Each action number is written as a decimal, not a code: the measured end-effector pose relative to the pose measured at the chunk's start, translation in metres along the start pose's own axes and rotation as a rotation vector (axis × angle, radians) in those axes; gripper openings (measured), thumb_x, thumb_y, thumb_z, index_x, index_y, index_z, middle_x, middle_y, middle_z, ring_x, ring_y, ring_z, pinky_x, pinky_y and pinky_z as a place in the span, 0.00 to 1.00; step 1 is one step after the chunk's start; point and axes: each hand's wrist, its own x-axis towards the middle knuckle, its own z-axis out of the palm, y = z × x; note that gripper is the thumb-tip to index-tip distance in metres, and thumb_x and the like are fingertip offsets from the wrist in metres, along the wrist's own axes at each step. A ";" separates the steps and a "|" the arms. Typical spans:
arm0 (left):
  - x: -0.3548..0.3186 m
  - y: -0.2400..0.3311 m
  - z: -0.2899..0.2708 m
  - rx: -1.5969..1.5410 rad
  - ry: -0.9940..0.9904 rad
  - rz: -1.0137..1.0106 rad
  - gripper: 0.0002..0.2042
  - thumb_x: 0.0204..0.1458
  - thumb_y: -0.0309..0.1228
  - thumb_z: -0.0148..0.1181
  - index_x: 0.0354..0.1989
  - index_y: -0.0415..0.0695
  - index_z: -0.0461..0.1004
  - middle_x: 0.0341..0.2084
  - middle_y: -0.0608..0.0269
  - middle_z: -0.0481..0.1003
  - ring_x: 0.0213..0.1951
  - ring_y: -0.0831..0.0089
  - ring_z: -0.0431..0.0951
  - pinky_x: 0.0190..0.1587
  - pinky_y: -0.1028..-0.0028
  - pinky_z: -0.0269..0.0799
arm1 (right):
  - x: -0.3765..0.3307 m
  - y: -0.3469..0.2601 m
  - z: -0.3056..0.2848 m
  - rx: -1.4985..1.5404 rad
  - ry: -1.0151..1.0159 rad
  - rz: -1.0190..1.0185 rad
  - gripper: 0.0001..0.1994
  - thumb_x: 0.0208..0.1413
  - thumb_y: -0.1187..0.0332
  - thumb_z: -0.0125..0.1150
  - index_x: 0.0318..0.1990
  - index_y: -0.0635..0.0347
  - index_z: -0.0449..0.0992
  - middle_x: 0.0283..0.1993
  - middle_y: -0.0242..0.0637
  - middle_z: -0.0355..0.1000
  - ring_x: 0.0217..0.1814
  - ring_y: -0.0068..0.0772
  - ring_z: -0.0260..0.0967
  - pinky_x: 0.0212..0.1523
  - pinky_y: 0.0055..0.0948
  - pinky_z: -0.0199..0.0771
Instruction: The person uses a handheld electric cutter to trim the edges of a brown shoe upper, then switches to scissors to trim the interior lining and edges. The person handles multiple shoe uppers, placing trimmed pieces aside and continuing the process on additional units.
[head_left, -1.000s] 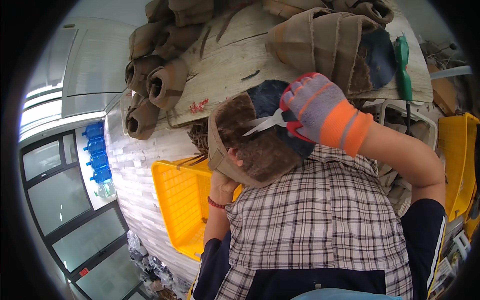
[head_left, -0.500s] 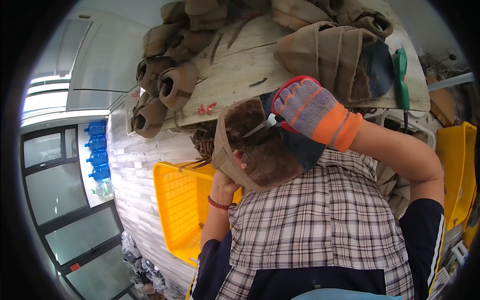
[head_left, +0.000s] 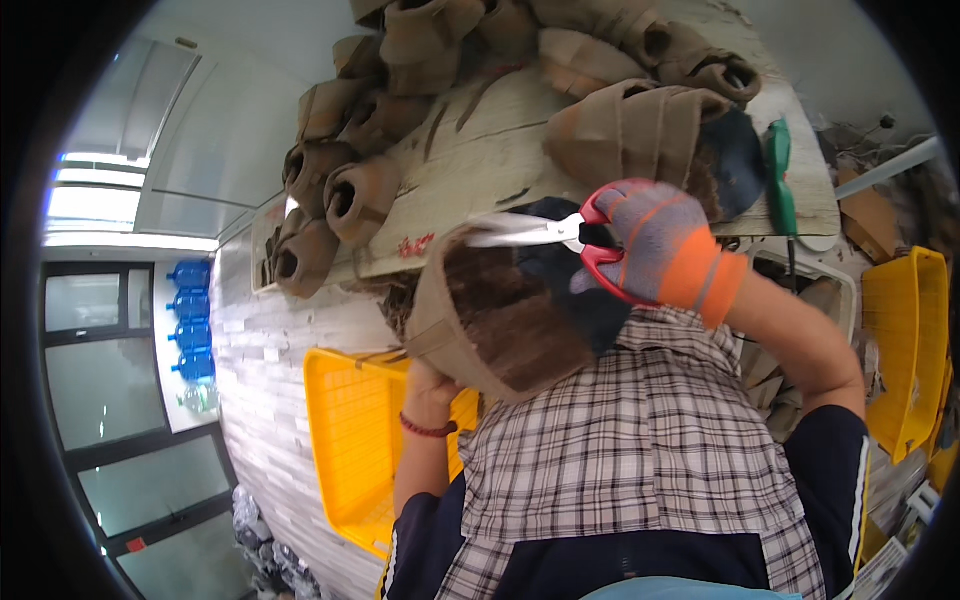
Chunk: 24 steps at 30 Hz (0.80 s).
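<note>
In my right hand [head_left: 655,235], which wears a grey and orange glove, I grip red-handled scissors [head_left: 575,232]. Their silvery blades, partly blurred, point left across the upper edge of a fleece-lined brown shoe upper [head_left: 450,320]. Dark brown pile lines this piece, and a dark navy part lies at its right. It is held up in front of my plaid apron. My bare left hand [head_left: 435,385] holds its lower left side from beneath; most of those fingers are hidden behind it. A red bead bracelet [head_left: 428,427] circles my left wrist.
More brown uppers [head_left: 360,200] sit along the left and back of the worn wooden table [head_left: 470,150], and a nested stack [head_left: 630,140] lies at right. A green-handled tool [head_left: 778,175] rests near the right edge. Yellow baskets [head_left: 330,440] stand on both sides.
The scissors have come up out of the lined hollow to its upper edge, their handles spread. The left fingertips that showed inside the upper are now out of sight.
</note>
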 end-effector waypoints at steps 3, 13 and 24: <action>-0.004 0.014 0.051 0.195 -0.241 0.147 0.20 0.54 0.31 0.51 0.55 0.38 0.63 0.51 0.55 0.68 0.48 0.65 0.73 0.48 0.68 0.74 | -0.019 -0.037 -0.005 0.763 -0.073 0.410 0.29 0.38 0.54 0.73 0.44 0.63 0.71 0.35 0.35 0.73 0.39 0.22 0.68 0.42 0.26 0.69; 0.070 -0.004 0.184 0.795 -0.480 0.548 0.19 0.56 0.32 0.53 0.53 0.37 0.64 0.48 0.57 0.70 0.46 0.70 0.71 0.51 0.71 0.65 | -0.063 -0.049 -0.064 0.424 0.746 0.243 0.24 0.45 0.68 0.67 0.50 0.65 0.67 0.35 0.37 0.72 0.33 0.30 0.71 0.34 0.26 0.71; 0.238 -0.039 0.169 0.409 -0.522 0.244 0.19 0.57 0.40 0.52 0.48 0.36 0.69 0.45 0.61 0.73 0.46 0.72 0.72 0.51 0.70 0.65 | -0.006 0.137 -0.037 0.526 0.616 0.359 0.14 0.48 0.68 0.66 0.38 0.63 0.70 0.30 0.30 0.70 0.28 0.22 0.63 0.33 0.23 0.68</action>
